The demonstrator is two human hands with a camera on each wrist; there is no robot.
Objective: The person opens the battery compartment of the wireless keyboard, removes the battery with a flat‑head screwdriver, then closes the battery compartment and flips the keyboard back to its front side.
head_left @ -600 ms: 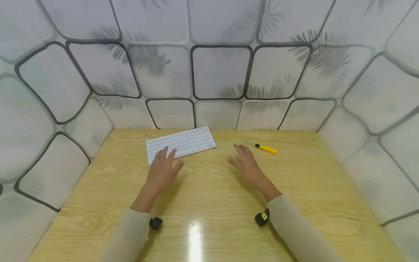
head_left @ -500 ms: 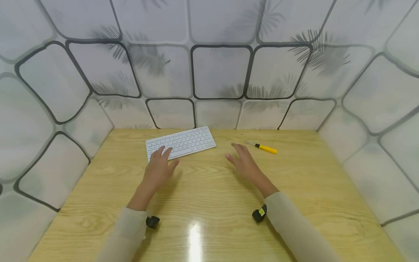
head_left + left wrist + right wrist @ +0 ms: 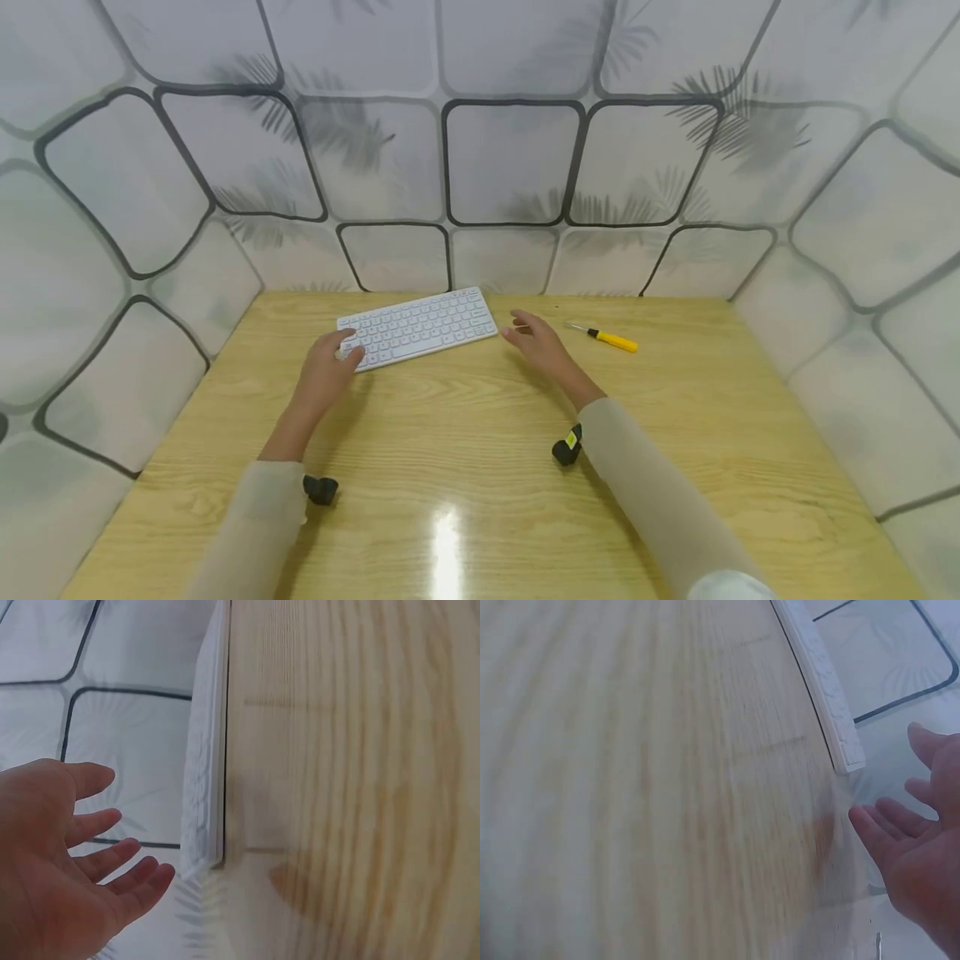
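One white keyboard was seen lying flat and aslant on the worktop, between the left hand and the right hand. Its left end was overlapped, in the head view, by the left thumb and forefinger; in the left wrist view, the left fingers were spread apart and loosely bent, with nothing held. Whether the keyboard was touched by them could not be told. Its right end was faced by the right fingers, which were held just beside the near corner, relaxed, clamped on nothing, the thumb apart from them.

The step in hand was judged to be a two-handed reach to the keyboard's ends, with no grip yet taken. For the next move, it was judged, both sets of fingers would need to be brought level with the ends and closed evenly, since the keyboard could be swung by a one-sided push.

Beyond the right fingers, a yellow-handled screwdriver was seen, near but untouched. Ahead of all the fingers, the worktop was bounded by a patterned wall.
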